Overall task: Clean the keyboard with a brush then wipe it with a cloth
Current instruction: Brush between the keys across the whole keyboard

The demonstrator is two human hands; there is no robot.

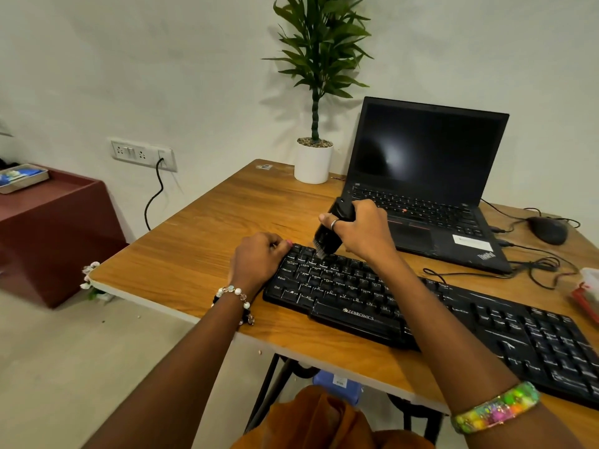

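Note:
A black Zebronics keyboard (453,315) lies across the front of the wooden table (201,254). My right hand (363,231) grips a black brush (330,231) by its handle. The brush tilts down to the left, and its bristles touch the keys at the keyboard's far left corner. My left hand (259,257) holds the keyboard's left end, fingers curled over its far left edge. No cloth is in view.
An open black laptop (428,183) stands behind the keyboard. A black mouse (547,230) and tangled cables lie to its right. A potted plant (312,160) stands at the table's back edge. A red object (586,296) sits at the right edge. A maroon cabinet (48,228) stands on the left.

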